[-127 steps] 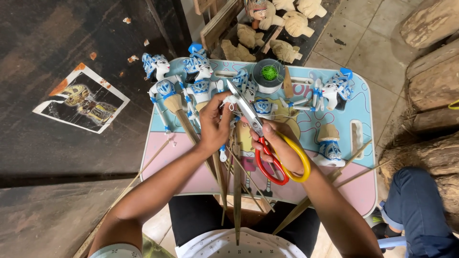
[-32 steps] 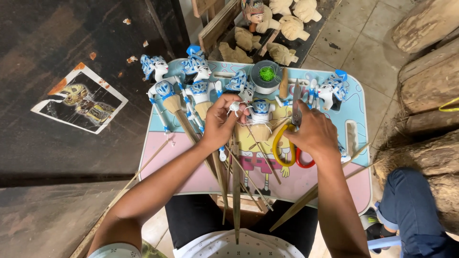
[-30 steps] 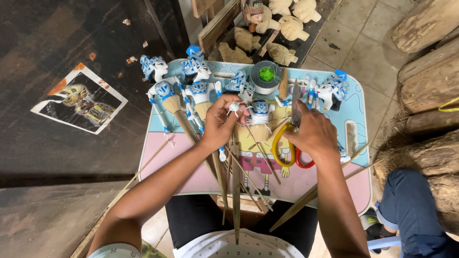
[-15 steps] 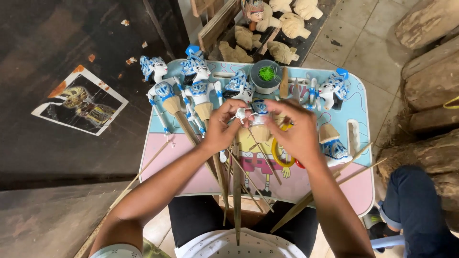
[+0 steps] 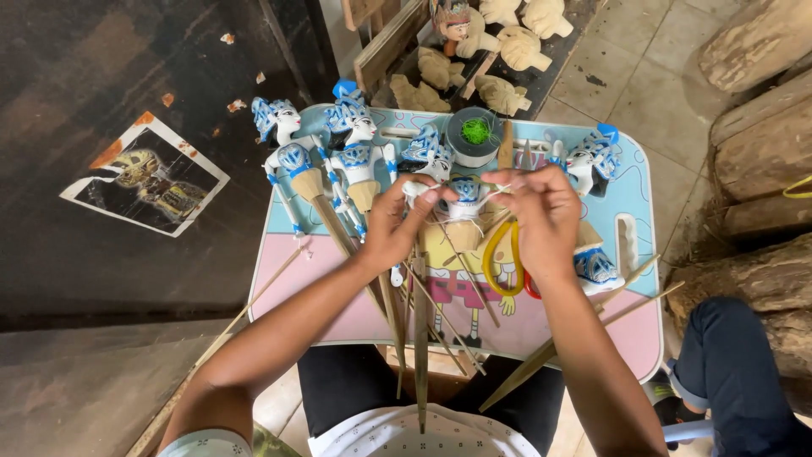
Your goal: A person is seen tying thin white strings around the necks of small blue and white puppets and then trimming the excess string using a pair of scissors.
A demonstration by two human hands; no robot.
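Observation:
A small blue-and-white rod puppet point(image 5: 463, 201) lies on the blue and pink table point(image 5: 338, 313) between my hands. My left hand point(image 5: 396, 227) grips it at its left arm and shoulder. The fingertips of my right hand point(image 5: 543, 216) pinch a thin white thread point(image 5: 504, 188) that runs to the puppet. Scissors with yellow and red handles point(image 5: 499, 264) lie on the table just under my right wrist. The puppet's wooden rods point(image 5: 420, 338) reach down toward my lap.
More painted puppets point(image 5: 292, 148) lie at the table's left and one puppet point(image 5: 592, 161) at its right. A spool of green thread point(image 5: 474, 135) stands behind. Unpainted carved heads point(image 5: 507, 51) lie beyond; logs point(image 5: 761, 161) right; a picture point(image 5: 144, 186) left. Another person's leg point(image 5: 727, 372) is near.
My right hand held the scissors, laid them on the table and came to the puppet. Both hands now work the thread at the puppet.

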